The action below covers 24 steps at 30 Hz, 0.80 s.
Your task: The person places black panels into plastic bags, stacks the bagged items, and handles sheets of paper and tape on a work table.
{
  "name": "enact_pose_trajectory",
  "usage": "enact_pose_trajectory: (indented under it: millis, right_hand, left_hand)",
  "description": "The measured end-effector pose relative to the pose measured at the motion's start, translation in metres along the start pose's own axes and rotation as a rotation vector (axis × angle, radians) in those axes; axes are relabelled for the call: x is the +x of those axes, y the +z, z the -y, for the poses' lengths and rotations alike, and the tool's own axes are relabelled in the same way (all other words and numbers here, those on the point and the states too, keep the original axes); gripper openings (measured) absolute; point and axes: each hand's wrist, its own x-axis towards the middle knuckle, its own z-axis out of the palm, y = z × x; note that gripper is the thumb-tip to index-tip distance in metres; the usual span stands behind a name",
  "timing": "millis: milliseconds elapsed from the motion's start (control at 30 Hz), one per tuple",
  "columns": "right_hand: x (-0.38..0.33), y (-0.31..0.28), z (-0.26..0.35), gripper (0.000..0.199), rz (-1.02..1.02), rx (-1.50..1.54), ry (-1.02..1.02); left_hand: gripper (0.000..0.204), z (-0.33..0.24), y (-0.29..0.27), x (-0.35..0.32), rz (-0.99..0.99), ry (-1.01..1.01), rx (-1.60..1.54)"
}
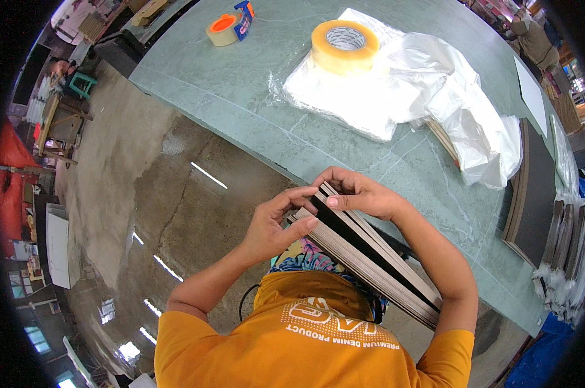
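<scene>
Against my body, at the table's near edge, I hold a stack of thin boards (363,264) with pale edges and black faces. The stack is parted into two bundles, with a dark gap between them. My left hand (281,216) is closed round the near bundle's upper end, thumb on top. My right hand (357,193) grips the far bundle at its upper end, thumb over the edges and fingers curled behind. The fingertips of both hands come close together at the boards' corner. The lower end of the stack rests by my right forearm.
On the green marbled table (240,97) lie white plastic bags (428,84) with a roll of clear tape (345,46) on top. A tape dispenser (231,27) stands farther left. Dark boards (531,187) and wrapped stacks (567,239) line the right side. Other people (535,42) are in the background.
</scene>
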Motion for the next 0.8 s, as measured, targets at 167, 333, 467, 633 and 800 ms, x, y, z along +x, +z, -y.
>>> enact_pose_trajectory:
  millis: [167, 333, 467, 633, 800]
  right_hand:
    - [0.0, 0.0, -0.002, 0.036, -0.006, -0.001, 0.002]
    - [0.0, 0.001, 0.002, 0.036, 0.001, -0.025, 0.01]
    - [0.001, 0.001, 0.001, 0.038, 0.017, -0.031, 0.015]
    - [-0.001, 0.006, -0.001, 0.039, -0.045, -0.135, -0.028]
    - [-0.002, 0.01, 0.003, 0.035, -0.058, -0.295, -0.052]
  left_hand:
    - [0.044, 0.0, -0.001, 0.0, 0.006, 0.001, 0.003]
    - [0.04, -0.001, -0.001, 0.0, -0.003, 0.002, -0.016]
    - [0.035, 0.003, -0.001, 0.0, -0.041, 0.096, -0.01]
    - [0.034, 0.001, -0.004, 0.0, 0.013, 0.062, -0.076]
    - [0.034, 0.004, -0.006, 0.0, 0.02, 0.069, -0.075]
